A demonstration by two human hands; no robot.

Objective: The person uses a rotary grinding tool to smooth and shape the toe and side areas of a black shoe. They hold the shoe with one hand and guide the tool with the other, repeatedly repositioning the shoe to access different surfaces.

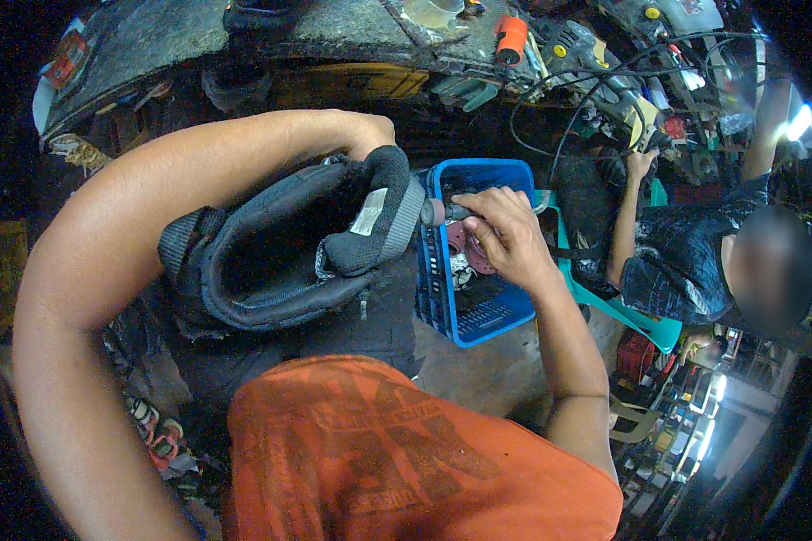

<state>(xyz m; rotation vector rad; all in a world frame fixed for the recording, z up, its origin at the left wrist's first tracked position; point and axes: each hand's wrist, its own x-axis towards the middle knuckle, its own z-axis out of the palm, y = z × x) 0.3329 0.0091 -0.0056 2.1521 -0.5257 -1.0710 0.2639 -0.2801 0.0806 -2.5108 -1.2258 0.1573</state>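
A black padded boot (271,248), its wide opening facing up, rests over my lap. My left arm curves around its far side. My left hand (374,137) is at the raised flap with a white label (370,212), and its fingers are hidden behind that flap. Above the blue plastic basket (489,341), my right hand (512,236) is closed around a short dark grey cylinder with a pinkish-brown round end (434,212). That end is close to the boot's right edge. Pinkish round pieces (480,261) show inside the basket, partly covered by my hand.
A co-worker (695,261) is at the right beside a teal plastic stool (636,320). Across the far side runs a worn workbench (334,36) with an orange cylinder (511,40), power tools (568,50) and loose black cables (550,99). Shoes (162,442) lie at lower left.
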